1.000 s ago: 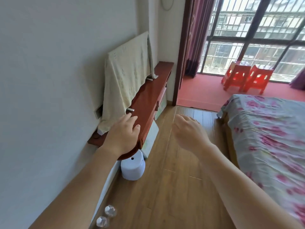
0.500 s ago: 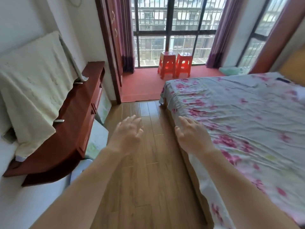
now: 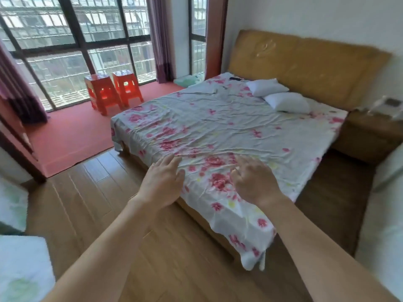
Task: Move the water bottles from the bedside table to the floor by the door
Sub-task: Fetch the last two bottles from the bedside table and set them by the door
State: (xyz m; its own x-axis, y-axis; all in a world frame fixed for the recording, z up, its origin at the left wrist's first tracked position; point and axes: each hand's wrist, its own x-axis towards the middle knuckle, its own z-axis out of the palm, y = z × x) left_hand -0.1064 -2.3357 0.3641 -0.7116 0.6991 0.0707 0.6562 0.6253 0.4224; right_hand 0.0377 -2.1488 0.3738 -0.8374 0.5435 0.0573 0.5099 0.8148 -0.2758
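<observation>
My left hand (image 3: 162, 183) and my right hand (image 3: 254, 182) are stretched out in front of me over the near corner of the bed, fingers relaxed, holding nothing. The brown bedside table (image 3: 368, 136) stands at the far right beside the headboard, well beyond both hands. Blurred pale things (image 3: 386, 105) lie on its top; I cannot tell whether they are bottles. No water bottle shows clearly in this view.
A bed with a flowered sheet (image 3: 218, 131) and two white pillows (image 3: 283, 99) fills the middle. Wooden floor (image 3: 104, 205) lies left of it. Two orange stools (image 3: 113, 90) stand on red carpet by the windows. A white surface (image 3: 383, 225) runs along the right edge.
My view has swung right, from the wall shelf and two bottles on the floor, across the room to the bed and bedside table. Both hands stayed out in front, empty.
</observation>
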